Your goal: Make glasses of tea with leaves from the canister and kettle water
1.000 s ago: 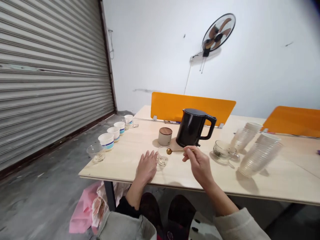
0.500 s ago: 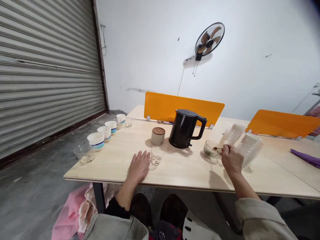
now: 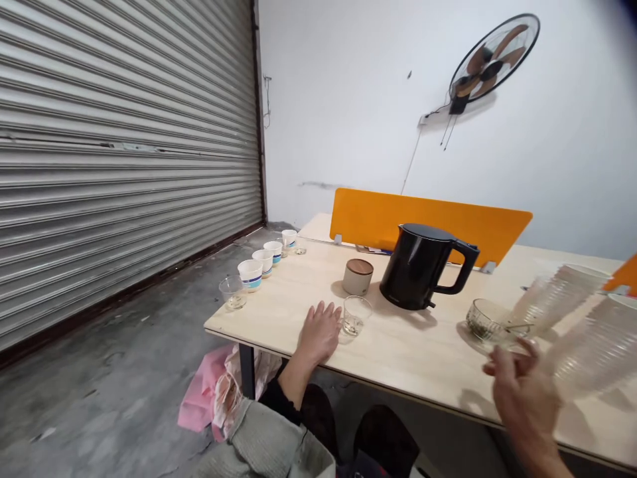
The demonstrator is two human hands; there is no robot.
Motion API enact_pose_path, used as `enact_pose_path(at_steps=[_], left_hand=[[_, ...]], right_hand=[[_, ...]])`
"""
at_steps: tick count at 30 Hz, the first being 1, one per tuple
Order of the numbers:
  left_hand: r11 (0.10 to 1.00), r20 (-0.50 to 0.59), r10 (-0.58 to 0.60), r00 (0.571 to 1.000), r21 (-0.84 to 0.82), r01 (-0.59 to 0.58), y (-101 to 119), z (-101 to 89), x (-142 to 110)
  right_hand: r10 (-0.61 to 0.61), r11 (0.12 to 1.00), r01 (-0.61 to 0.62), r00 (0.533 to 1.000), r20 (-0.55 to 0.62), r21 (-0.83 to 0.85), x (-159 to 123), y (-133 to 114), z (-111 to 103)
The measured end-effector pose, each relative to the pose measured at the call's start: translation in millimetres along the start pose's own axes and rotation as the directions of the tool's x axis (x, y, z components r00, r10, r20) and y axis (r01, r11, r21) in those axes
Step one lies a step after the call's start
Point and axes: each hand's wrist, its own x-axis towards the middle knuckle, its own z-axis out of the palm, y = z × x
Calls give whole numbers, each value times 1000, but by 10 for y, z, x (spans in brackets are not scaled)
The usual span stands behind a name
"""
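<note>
My left hand (image 3: 321, 334) lies with its fingers stretched out on the table, fingertips against or right beside a clear plastic cup (image 3: 356, 317) that holds a few dark bits at the bottom. To the right, my right hand (image 3: 527, 388), slightly blurred, hovers with loosely bent fingers apart and nothing visible in them. Just beyond it stands a ribbed glass cup (image 3: 480, 318) with dark green leaves in it. A small spoon (image 3: 517, 327) rests in this glass, its handle over the rim. Behind the plastic cup sits a beige canister (image 3: 357, 282) with a wooden lid.
A black kettle (image 3: 418, 269) stands in the middle, before an orange divider (image 3: 428, 219). Stacks of clear plastic cups (image 3: 597, 345) are close beside my right hand. Several paper cups (image 3: 250, 273) and a clear cup (image 3: 232, 292) line the left edge of the table (image 3: 398, 358).
My right hand carried the spoon from over the clear cup to the glass cup, let it go there and drew back. My left hand stayed by the cup. The view turned left.
</note>
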Motion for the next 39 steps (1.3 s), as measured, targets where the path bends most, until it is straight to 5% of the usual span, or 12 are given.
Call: enact_pose_path(at_steps=[4,9,16,39], left_hand=[[1000,2,5,1000,12,-5,-3,21,0],[999,14,8,1000,32,-8,-6,27,3],[999,49,20,999,47,-22,-17,-1,-15],[998,40,21,999,53,-23,8,-21,-29]], right_hand=[[-156,985,115,908,389,128,-429,-297,445],[-383,891,450,685,619,53,-546,-646,1013],[-188,790,584,520,833,-186,-671,-787,1206],[-154,766,606,496,855,-214,-694,-791,1165]])
